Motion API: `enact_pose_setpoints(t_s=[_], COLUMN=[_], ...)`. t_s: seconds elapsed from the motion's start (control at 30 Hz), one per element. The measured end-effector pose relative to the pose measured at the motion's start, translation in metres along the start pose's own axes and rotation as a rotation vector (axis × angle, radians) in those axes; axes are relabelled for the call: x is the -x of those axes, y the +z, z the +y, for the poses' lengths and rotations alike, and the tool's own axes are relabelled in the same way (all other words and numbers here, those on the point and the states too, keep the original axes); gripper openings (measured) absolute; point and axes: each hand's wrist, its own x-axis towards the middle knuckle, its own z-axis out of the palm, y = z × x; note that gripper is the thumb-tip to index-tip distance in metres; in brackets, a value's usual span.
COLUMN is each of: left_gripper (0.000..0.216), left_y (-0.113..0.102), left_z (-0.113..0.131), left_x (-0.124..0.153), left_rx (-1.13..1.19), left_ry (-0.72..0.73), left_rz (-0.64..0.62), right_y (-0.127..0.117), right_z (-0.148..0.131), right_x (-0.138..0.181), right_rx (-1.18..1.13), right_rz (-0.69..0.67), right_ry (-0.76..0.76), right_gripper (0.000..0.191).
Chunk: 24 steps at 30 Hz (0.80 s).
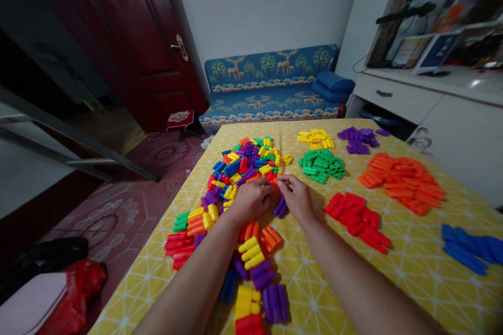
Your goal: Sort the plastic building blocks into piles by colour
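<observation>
Both my hands are at the near right edge of the mixed heap (245, 159), plastic pieces of several colours jumbled on the counter (314, 303). Left hand (253, 199): over the heap's near right edge, back up, fingers curled in; can't tell if its grip is clamped on anything. Right hand (295, 196): just right of the heap, thumb and forefinger close together by an orange-red piece (274, 182) at the heap's edge, between my hands; can't tell if this grip is on it or only beside it. Purple piece (280, 207) lies beside the right hand, just off the heap.

Single-colour piles, all right of the heap: yellow pile (316, 138) by its far end, purple pile (358, 140) further right, green pile (322, 166) nearer me than the yellow, orange pile (403, 183) well right, red pile (357, 218) right and nearer, blue pile (471, 248) furthest right, nearest me.

On my side of the heap: orange block (271, 239), yellow block (251, 252), purple block (275, 303). Beyond the heap, past the counter: blue sofa (271, 98).
</observation>
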Motion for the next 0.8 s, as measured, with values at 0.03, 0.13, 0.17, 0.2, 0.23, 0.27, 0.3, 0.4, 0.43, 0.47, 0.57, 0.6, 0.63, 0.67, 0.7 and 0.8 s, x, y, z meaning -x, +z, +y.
enact_pose_setpoints(t_s=[0.03, 0.13, 0.17, 0.2, 0.23, 0.27, 0.3, 0.4, 0.43, 0.47, 0.57, 0.6, 0.63, 0.67, 0.7, 0.8], left_gripper=[0.026, 0.027, 0.027, 0.025, 0.024, 0.022, 0.021, 0.019, 0.019, 0.019, 0.020, 0.020, 0.020, 0.020, 0.020, 0.023], left_y=[0.001, 0.006, 0.007, 0.008, 0.009, 0.010, 0.011, 0.013, 0.013, 0.014, 0.014, 0.014, 0.014, 0.014, 0.014, 0.014], left_z=[-0.001, -0.004, -0.005, -0.007, -0.008, -0.008, -0.009, -0.011, -0.011, -0.012, -0.013, -0.013, -0.014, -0.014, -0.015, -0.015], left_x=[0.000, 0.001, 0.001, 0.001, 0.001, 0.000, 0.000, -0.003, -0.004, -0.005, -0.006, -0.006, -0.006, -0.007, -0.007, -0.008], left_rx=[0.004, 0.040, 0.061, 0.089, 0.126, 0.172, 0.223, 0.374, 0.422, 0.470, 0.610, 0.650, 0.686, 0.718, 0.746, 0.792], left_ry=[0.009, 0.011, 0.002, -0.007, -0.016, -0.026, -0.037, -0.072, -0.084, -0.095, -0.111, -0.114, -0.118, -0.124, -0.134, -0.168], left_rz=[0.013, 0.065, 0.084, 0.106, 0.133, 0.169, 0.213, 0.353, 0.386, 0.406, 0.388, 0.375, 0.362, 0.353, 0.350, 0.334], right_y=[0.000, 0.002, 0.002, 0.003, 0.003, 0.003, 0.003, 0.001, 0.000, -0.001, -0.003, -0.003, -0.003, -0.003, -0.003, -0.003], right_z=[-0.002, -0.006, -0.006, -0.007, -0.006, -0.005, -0.004, 0.000, 0.001, 0.002, 0.003, 0.003, 0.004, 0.004, 0.005, 0.006], right_x=[0.001, 0.002, 0.002, 0.002, 0.001, 0.000, -0.001, -0.005, -0.006, -0.007, -0.010, -0.010, -0.011, -0.011, -0.011, -0.011], right_rx=[-0.017, -0.088, -0.116, -0.145, -0.175, -0.202, -0.228, -0.289, -0.307, -0.321, -0.348, -0.355, -0.360, -0.365, -0.369, -0.356], right_rz=[-0.019, -0.077, -0.090, -0.098, -0.101, -0.097, -0.084, 0.014, 0.062, 0.109, 0.216, 0.235, 0.251, 0.265, 0.280, 0.306], right_ry=[0.005, 0.054, 0.070, 0.086, 0.102, 0.114, 0.122, 0.121, 0.119, 0.118, 0.122, 0.121, 0.116, 0.111, 0.106, 0.093], right_gripper=[0.025, 0.030, 0.031, 0.032, 0.032, 0.032, 0.033, 0.034, 0.035, 0.037, 0.040, 0.040, 0.040, 0.039, 0.039, 0.038])
